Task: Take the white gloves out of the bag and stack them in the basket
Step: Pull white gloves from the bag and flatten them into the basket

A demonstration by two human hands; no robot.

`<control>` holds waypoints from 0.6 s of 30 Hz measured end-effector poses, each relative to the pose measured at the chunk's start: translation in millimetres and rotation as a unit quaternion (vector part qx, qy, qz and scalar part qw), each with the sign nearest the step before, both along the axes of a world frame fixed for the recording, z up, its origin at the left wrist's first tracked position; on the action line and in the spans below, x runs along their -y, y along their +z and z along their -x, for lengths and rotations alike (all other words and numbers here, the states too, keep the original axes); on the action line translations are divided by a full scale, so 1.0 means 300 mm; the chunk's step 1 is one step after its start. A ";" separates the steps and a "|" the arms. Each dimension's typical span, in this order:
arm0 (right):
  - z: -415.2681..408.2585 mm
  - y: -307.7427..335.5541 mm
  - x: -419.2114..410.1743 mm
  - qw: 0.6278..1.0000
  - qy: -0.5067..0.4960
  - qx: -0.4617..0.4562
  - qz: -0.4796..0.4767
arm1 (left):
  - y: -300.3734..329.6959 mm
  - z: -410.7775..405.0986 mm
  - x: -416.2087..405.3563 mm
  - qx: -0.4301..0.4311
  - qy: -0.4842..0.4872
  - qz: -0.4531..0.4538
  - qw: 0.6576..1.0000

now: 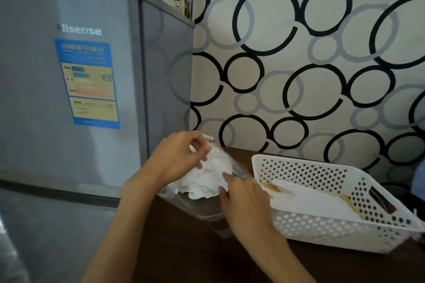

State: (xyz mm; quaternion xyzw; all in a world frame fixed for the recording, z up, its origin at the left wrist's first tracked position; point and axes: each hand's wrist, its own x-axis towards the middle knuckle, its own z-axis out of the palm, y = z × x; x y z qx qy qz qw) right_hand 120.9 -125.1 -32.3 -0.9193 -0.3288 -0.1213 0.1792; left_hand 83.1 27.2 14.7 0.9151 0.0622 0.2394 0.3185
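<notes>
The bag (197, 204) is thin clear plastic, glossy and crinkled, over soft, matt white cloth gloves (207, 179). To its right the basket (322, 230) is white perforated plastic, smooth, on a dark wood desk (184, 255) with a dull sheen. At far left the fridge (46, 99) is smooth grey metal with a glossy paper label (89, 85).

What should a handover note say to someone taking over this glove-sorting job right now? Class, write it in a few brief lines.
Left hand: pinches the top of the clear bag.
Right hand: fingers rest on the bundle of white gloves at the bag; whether it grips cannot be told.
The bag lies on the dark table, left of the white basket.
Done: some white gloves already lie flat in the basket.
Left: pull the bundle out and stack it in the basket.
</notes>
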 end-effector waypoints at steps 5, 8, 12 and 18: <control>-0.046 -0.012 -0.081 0.998 -0.042 0.052 -0.018 | 0.018 0.013 -0.005 0.017 -0.022 0.006 1.000; -0.090 -0.028 -0.118 0.997 -0.051 0.055 -0.034 | 0.019 0.015 -0.007 0.009 -0.056 0.068 0.996; -0.128 -0.049 -0.120 0.997 -0.047 0.039 -0.053 | 0.002 0.017 -0.045 -0.034 -0.072 0.055 0.995; -0.066 -0.045 -0.039 0.997 0.069 -0.031 0.003 | -0.048 0.012 -0.077 -0.161 -0.055 -0.031 0.985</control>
